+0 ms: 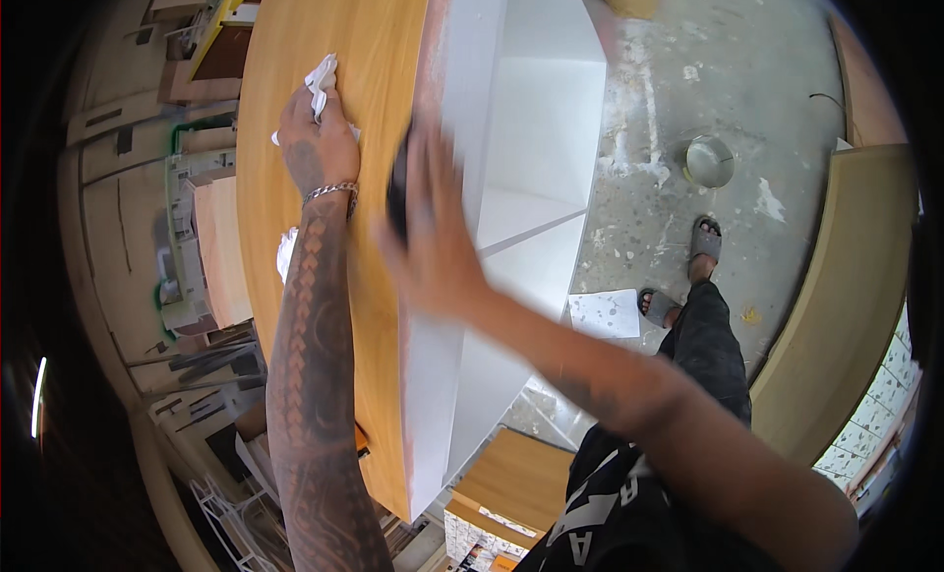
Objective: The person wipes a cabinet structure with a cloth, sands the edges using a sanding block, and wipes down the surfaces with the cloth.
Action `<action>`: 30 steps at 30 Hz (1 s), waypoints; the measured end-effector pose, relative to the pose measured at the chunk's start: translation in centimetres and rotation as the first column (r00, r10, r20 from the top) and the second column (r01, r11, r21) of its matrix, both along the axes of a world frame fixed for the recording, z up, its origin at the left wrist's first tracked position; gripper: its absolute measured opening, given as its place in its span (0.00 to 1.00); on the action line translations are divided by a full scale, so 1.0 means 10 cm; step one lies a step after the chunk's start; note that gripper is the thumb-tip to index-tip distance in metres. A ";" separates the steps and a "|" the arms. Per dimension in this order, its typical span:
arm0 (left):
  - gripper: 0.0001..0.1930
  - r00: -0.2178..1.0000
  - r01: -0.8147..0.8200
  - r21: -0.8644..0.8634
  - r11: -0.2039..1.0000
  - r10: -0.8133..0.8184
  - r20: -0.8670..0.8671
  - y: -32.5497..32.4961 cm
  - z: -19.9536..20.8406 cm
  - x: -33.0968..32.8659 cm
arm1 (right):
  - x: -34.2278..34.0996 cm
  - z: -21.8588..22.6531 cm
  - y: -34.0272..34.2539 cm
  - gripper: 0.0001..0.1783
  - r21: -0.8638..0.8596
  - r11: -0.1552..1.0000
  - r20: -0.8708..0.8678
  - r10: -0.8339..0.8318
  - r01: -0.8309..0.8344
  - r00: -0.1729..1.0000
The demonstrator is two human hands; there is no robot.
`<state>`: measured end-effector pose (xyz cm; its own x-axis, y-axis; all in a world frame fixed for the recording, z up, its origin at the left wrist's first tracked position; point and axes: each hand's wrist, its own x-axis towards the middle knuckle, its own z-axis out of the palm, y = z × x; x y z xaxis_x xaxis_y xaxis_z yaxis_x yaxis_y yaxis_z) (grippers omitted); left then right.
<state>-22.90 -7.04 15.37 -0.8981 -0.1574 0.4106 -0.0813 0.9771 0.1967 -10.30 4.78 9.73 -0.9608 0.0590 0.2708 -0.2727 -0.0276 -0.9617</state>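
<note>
A long cabinet with a wood-grain panel [379, 41] and white inner compartments [541, 120] lies in front of me. On the panel rests my left hand [320, 149], its fingers closed round a crumpled white cloth [321, 80]. Smeared by motion, my right hand [438, 228] presses a black block-like thing [398, 183] against the panel's long edge. The block is mostly covered by that hand, so its exact kind does not show. Pinkish and whitish marks [433, 60] run along the white-faced edge beside it.
Another white crumpled piece [286, 252] lies by my left forearm. On the paint-spotted floor [629, 218] stand a round metal tin [709, 162] and a white sheet [604, 314]. A wooden board [836, 306] borders the right side. Wood pieces and clutter [211, 247] fill the left.
</note>
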 end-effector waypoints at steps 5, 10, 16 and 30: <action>0.23 0.998 0.027 0.009 1.000 -0.027 -0.057 -0.18 0.00 0.00 | 0.75 0.01 -0.13 0.51 0.027 0.988 0.001 0.155 -0.155 0.988; 0.21 1.000 -0.002 0.038 0.999 0.001 0.028 0.12 0.00 -0.16 | -1.44 -0.01 0.43 0.50 0.019 0.981 0.032 -0.194 0.193 0.981; 0.21 0.998 -0.059 0.052 0.997 0.058 0.030 0.03 0.02 -0.05 | 0.13 -0.02 0.00 0.49 0.008 1.000 0.027 -0.002 0.002 1.000; 0.22 0.998 -0.020 0.058 0.998 0.017 0.057 0.10 0.08 -0.09 | -1.10 0.03 0.26 0.48 -0.028 0.983 0.040 -0.182 0.184 0.982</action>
